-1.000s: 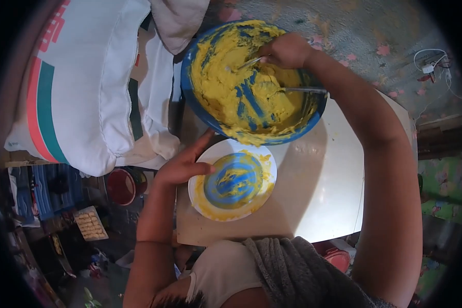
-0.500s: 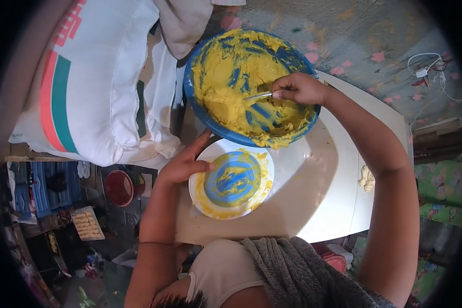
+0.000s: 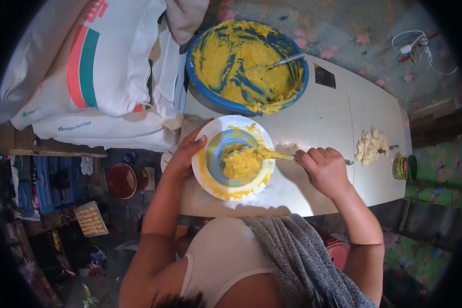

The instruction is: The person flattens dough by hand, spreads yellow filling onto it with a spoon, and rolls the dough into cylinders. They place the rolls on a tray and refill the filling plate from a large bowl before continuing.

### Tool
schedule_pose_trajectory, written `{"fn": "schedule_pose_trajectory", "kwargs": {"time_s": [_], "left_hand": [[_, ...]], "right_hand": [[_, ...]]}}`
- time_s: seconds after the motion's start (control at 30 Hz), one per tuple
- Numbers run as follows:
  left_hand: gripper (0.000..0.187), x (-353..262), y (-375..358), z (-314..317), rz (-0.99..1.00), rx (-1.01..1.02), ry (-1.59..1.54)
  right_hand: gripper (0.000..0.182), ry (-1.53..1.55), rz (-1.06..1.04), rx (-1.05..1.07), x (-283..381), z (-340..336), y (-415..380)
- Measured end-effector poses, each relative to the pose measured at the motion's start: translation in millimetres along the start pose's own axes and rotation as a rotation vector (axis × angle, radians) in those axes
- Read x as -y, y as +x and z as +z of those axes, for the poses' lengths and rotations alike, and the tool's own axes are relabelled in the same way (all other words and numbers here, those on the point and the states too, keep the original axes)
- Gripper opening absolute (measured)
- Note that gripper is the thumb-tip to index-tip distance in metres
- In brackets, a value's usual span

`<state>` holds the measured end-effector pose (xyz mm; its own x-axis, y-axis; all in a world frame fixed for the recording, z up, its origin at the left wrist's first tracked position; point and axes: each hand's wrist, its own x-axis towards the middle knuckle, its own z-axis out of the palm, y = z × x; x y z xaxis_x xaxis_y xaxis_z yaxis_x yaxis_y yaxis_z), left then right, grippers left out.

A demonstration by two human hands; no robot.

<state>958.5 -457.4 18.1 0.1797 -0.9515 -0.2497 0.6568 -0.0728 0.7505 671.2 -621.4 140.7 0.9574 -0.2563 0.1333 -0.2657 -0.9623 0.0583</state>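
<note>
My left hand (image 3: pixel 186 154) grips the left rim of a white plate (image 3: pixel 203 182) with a blue centre, its thumb over the edge. A lump of yellow mixture (image 3: pixel 241 164) lies in the plate's middle, with smears around it. In my right hand (image 3: pixel 323 169) is the handle of a utensil (image 3: pixel 283 156) coated in yellow, its tip at the lump. Above the plate stands a blue basin (image 3: pixel 210 95) smeared inside with yellow mixture. A metal spoon (image 3: pixel 287 60) leans against the basin's right side, its head hidden in the mixture.
White flour sacks (image 3: pixel 113 66) are stacked at the left. Pale dough pieces (image 3: pixel 370 146) and a green-lidded jar (image 3: pixel 411 168) sit on the right of the table (image 3: pixel 323 118). A red bucket (image 3: pixel 122 180) and a tray of shaped dough (image 3: pixel 91 219) are at lower left.
My right hand has left the basin and the spoon there, and now holds another utensil over the plate. A yellow lump now lies on the plate. The view has shifted, showing more of the table's right.
</note>
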Motion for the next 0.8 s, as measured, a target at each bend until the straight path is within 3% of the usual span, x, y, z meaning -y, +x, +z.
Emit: {"fn": "schedule_pose_trajectory", "kwargs": {"time_s": [0.13,0.2,0.37,0.43,0.47,0.53,0.57,0.73,0.8], "left_hand": [[0.057,4,-10,8,-0.012,-0.039,-0.032],[0.056,5,-13,11,0.009,-0.026,-0.053],[0.056,10,-16,17,0.067,-0.081,-0.045],[0.056,10,-18,19,0.072,-0.045,-0.091],[0.056,6,-17,19,0.075,-0.040,-0.087],[0.056,4,-17,22,0.091,-0.041,-0.067],[0.056,4,-18,23,0.090,-0.042,-0.070],[0.056,-7,-9,16,0.103,0.022,-0.109],[0.056,-3,-5,3,0.101,-0.002,-0.110]], "right_hand": [[0.027,0.058,0.153,-0.110,22,-2,-29],[0.039,0.025,0.168,-0.275,27,-12,-34],[0.039,-0.012,0.155,-0.276,28,-25,-36],[0.035,0.083,0.228,-0.047,32,-33,-29],[0.035,0.080,0.230,-0.053,30,-35,-25],[0.028,0.493,0.363,-0.029,22,-37,-13],[0.025,0.580,0.371,0.114,13,-42,-5],[0.026,0.549,0.346,0.258,-19,-45,42],[0.028,0.813,0.354,0.373,-42,-37,61]]}}
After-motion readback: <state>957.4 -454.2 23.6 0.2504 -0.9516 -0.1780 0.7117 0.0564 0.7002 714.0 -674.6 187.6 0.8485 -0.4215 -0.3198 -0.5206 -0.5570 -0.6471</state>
